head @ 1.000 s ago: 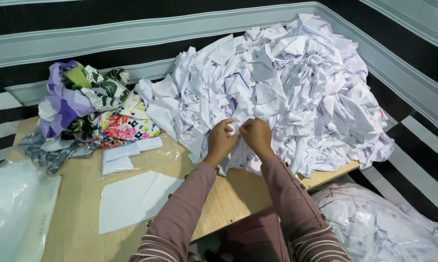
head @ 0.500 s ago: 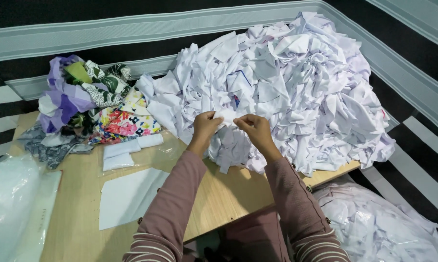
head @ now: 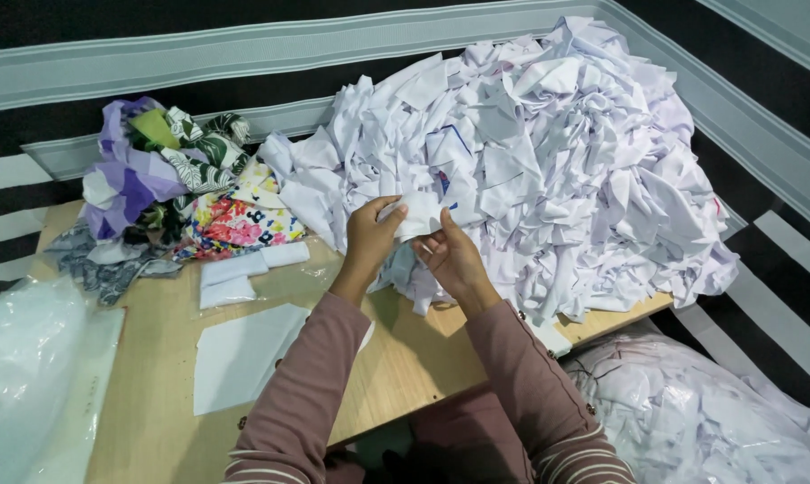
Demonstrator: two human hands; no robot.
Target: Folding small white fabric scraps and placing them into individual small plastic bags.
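behind hands: white scrap pile

On the table, the cloth heap lies right, the patterned pile left, perhaps touching.

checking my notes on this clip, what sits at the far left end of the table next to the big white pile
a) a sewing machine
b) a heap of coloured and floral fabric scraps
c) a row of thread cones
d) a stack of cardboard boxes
b: a heap of coloured and floral fabric scraps lies on the wooden table left of the white pile; no boxes, machine or cones are in view.
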